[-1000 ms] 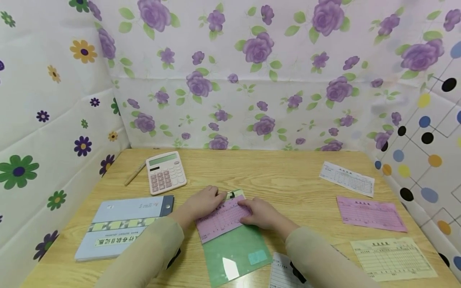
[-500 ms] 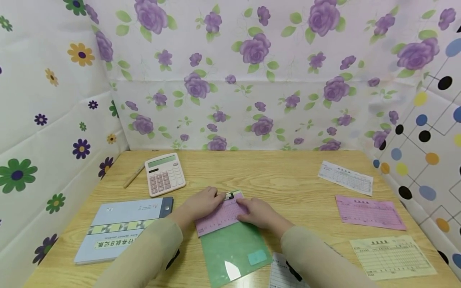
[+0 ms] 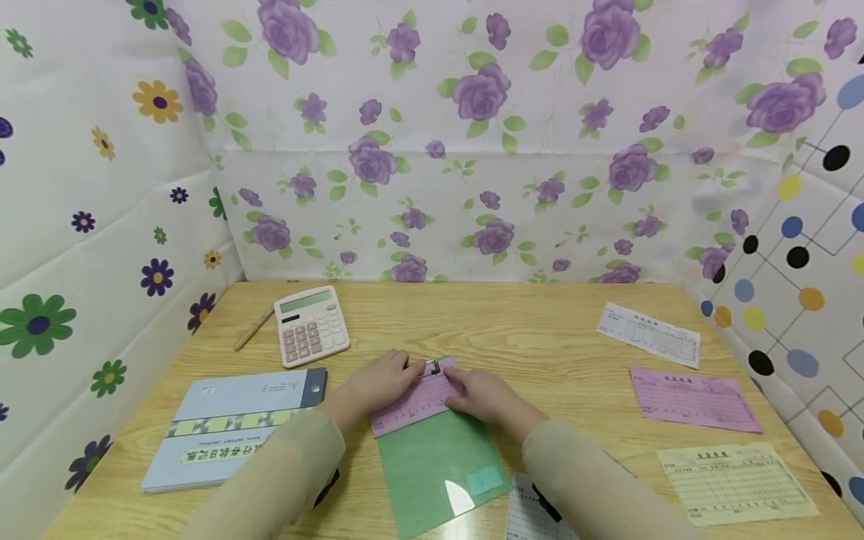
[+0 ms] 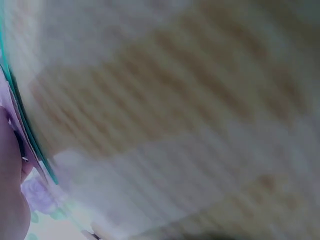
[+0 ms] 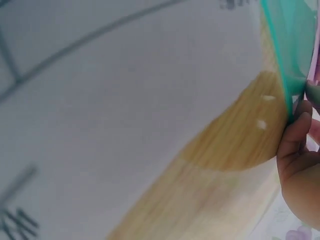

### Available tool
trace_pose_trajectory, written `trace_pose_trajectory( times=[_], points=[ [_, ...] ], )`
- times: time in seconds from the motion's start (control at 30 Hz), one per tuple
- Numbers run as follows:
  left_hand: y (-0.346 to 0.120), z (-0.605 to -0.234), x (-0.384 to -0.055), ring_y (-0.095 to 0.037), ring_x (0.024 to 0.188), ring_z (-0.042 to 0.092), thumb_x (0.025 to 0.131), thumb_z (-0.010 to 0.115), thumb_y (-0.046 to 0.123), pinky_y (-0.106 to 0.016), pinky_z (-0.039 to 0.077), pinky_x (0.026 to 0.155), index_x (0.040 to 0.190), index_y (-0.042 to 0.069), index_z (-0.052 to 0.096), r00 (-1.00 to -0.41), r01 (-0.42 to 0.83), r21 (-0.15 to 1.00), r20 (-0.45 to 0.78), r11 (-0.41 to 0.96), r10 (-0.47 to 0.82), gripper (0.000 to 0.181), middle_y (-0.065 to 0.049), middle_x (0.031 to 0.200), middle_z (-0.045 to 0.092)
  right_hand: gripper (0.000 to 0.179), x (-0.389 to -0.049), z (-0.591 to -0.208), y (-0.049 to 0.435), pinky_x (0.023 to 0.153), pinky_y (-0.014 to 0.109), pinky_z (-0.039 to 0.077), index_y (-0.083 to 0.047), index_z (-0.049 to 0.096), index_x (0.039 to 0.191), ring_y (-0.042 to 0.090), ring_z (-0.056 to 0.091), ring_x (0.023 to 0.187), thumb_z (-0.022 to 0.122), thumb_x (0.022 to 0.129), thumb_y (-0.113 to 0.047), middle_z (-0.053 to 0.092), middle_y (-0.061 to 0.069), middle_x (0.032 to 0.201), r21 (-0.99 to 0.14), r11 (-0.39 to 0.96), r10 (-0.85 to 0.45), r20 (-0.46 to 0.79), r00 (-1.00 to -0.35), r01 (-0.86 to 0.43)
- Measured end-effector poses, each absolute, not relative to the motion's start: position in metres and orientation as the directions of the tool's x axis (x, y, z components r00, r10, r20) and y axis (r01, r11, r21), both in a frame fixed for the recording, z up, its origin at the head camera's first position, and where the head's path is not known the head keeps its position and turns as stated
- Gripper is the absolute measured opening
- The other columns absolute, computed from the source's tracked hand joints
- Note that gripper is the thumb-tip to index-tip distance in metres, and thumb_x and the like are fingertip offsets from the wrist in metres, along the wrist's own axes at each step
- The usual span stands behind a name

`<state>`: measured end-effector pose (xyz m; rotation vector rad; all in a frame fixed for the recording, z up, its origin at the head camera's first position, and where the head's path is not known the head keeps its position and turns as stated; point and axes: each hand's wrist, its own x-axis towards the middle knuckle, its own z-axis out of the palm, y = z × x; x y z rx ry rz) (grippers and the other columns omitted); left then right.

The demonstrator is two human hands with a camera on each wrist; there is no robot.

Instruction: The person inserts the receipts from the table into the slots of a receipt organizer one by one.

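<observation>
The pink slip has slid farther up the green folder, bringing its top up to the black clip just beyond the left hand, whose grip is hidden; the right hand pinches the slip's near edge.

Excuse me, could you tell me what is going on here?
A pink slip lies on a green folder, its top edge at the clip. A person's left hand is by the clip; the right hand holds the slip's right edge. I can't tell whether the clip grips it. A calculator and blue book lie left, other slips right.
</observation>
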<state>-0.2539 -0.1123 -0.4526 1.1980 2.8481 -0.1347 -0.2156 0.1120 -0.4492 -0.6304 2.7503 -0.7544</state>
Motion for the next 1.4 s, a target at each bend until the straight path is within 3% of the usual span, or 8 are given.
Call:
trace_pose_trajectory(
  times=[0.1, 0.2, 0.3, 0.63, 0.87, 1.2, 1.4],
  points=[
    [-0.111, -0.453, -0.252, -0.027, 0.113, 0.048, 0.103, 0.036, 0.022, -0.039, 0.042, 0.094, 0.143, 0.015, 0.038, -0.707, 0.707, -0.042, -0.066, 0.706, 0.704, 0.041, -0.013, 0.121, 0.049, 0.057, -0.214, -0.448, 0.119, 0.093, 0.043, 0.042, -0.004, 0.045, 0.138, 0.031, 0.057, 0.106, 0.064, 0.09, -0.026, 0.059, 0.019, 0.12, -0.586, 0.731, -0.484, -0.083, -0.871, -0.35],
    [-0.111, -0.453, -0.251, -0.024, 0.108, 0.048, 0.103, 0.036, 0.023, -0.038, 0.043, 0.091, 0.143, 0.017, 0.04, -0.724, 0.689, -0.007, -0.049, 0.724, 0.688, 0.04, -0.011, 0.117, 0.049, 0.056, -0.212, -0.446, 0.131, 0.074, 0.036, 0.049, -0.003, 0.045, 0.138, 0.022, 0.06, 0.082, 0.064, 0.089, -0.023, 0.064, 0.012, 0.096, -0.637, 0.694, -0.503, -0.095, -0.859, -0.336],
    [-0.112, -0.454, -0.251, -0.021, 0.102, 0.048, 0.102, 0.039, 0.026, -0.037, 0.044, 0.088, 0.141, 0.019, 0.043, -0.74, 0.671, 0.039, -0.02, 0.74, 0.672, 0.04, -0.009, 0.113, 0.049, 0.053, -0.209, -0.445, 0.147, 0.058, 0.03, 0.044, -0.005, 0.046, 0.137, 0.012, 0.051, 0.064, 0.064, 0.09, -0.022, 0.055, 0.0, 0.074, -0.635, 0.694, -0.516, -0.112, -0.849, -0.339],
    [-0.115, -0.46, -0.254, -0.019, 0.095, 0.048, 0.099, 0.047, 0.03, -0.035, 0.045, 0.083, 0.137, 0.02, 0.049, -0.747, 0.663, 0.113, 0.051, 0.74, 0.662, 0.039, -0.007, 0.11, 0.051, 0.054, -0.188, -0.441, 0.208, 0.069, 0.032, 0.041, -0.01, 0.055, 0.13, 0.015, 0.046, 0.079, 0.07, 0.084, -0.031, 0.051, -0.003, 0.087, -0.573, 0.72, -0.571, -0.169, -0.803, -0.391],
    [-0.117, -0.463, -0.255, -0.018, 0.094, 0.047, 0.098, 0.05, 0.031, -0.035, 0.044, 0.082, 0.136, 0.022, 0.051, -0.768, 0.637, 0.166, 0.048, 0.753, 0.639, 0.039, -0.007, 0.109, 0.05, 0.053, -0.165, -0.445, 0.237, 0.066, 0.026, 0.039, -0.018, 0.058, 0.127, 0.014, 0.044, 0.078, 0.072, 0.08, -0.04, 0.047, -0.004, 0.092, -0.569, 0.723, -0.585, -0.202, -0.786, -0.392],
    [-0.118, -0.46, -0.253, -0.017, 0.092, 0.046, 0.097, 0.051, 0.031, -0.035, 0.042, 0.082, 0.134, 0.022, 0.053, -0.769, 0.635, 0.195, 0.065, 0.748, 0.636, 0.038, -0.006, 0.107, 0.049, 0.065, -0.138, -0.448, 0.263, 0.064, 0.023, 0.038, -0.028, 0.052, 0.133, 0.01, 0.042, 0.078, 0.073, 0.075, -0.05, 0.042, -0.003, 0.096, -0.608, 0.694, -0.624, -0.24, -0.744, -0.386],
    [-0.118, -0.464, -0.257, -0.016, 0.092, 0.046, 0.098, 0.05, 0.033, -0.033, 0.043, 0.082, 0.135, 0.024, 0.052, -0.764, 0.642, 0.177, 0.068, 0.746, 0.641, 0.038, -0.005, 0.108, 0.05, 0.073, -0.13, -0.45, 0.272, 0.063, 0.021, 0.038, -0.026, 0.045, 0.138, 0.007, 0.041, 0.078, 0.072, 0.075, -0.051, 0.039, -0.002, 0.1, -0.603, 0.659, -0.669, -0.199, -0.716, -0.449]
  ],
)
